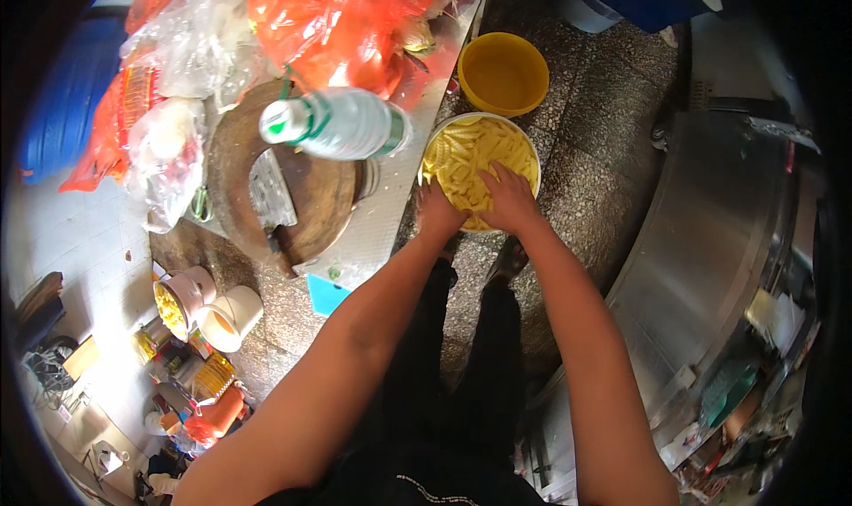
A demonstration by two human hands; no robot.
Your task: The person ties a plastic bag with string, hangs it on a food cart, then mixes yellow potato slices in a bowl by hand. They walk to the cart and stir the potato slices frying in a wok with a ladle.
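A white bucket (536, 166) on the floor holds yellow cut strips (476, 148), which look like potato strips. My left hand (439, 208) reaches in at the near left part of the rim, its fingertips partly hidden at the strips' edge. At the near right, my right hand (509, 198) lies on the strips with its fingers spread. Both thumbs point toward each other near the front of the bucket. Whether the left fingers grip anything is hard to see. A yellow plastic basin (504, 73) stands just beyond the bucket.
To the left, a metal table (383, 203) carries a round wooden chopping board (319, 206), a cleaver (271, 190), a plastic bottle (346, 123) and red plastic bags (333, 26). Two pails (229, 316) stand on the floor at left. A steel counter (692, 259) runs along the right.
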